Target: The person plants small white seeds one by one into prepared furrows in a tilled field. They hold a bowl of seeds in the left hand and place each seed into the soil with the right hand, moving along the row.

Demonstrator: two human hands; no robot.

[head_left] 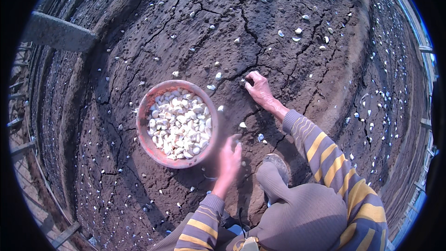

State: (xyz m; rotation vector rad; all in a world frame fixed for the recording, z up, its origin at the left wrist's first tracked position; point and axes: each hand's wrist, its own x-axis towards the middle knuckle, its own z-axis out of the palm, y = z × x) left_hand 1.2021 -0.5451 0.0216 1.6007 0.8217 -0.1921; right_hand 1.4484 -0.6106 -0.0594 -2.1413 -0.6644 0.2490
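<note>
A round reddish bowl (143, 145) stands on the cracked dark soil (139, 60), heaped with peeled-looking whitish garlic cloves (179, 123). My left hand (228, 161) is just right of the bowl's rim, smeared by motion, so its fingers do not show clearly. Farther forward, my right hand (261, 92) reaches down to the soil with thumb and forefinger pinched together. A small pale garlic clove (242, 80) shows at those fingertips. Single cloves sit near it, among them one clove (218, 75) to its left and another clove (243, 124) between my hands.
Many cloves dot the soil all around, with denser ones in the strip (383, 97) at right. A flat grey board (62, 33) juts in at upper left. My shoe (277, 165) and bent knee (304, 211) are close below my right hand. Slatted edging (420, 125) runs along the right.
</note>
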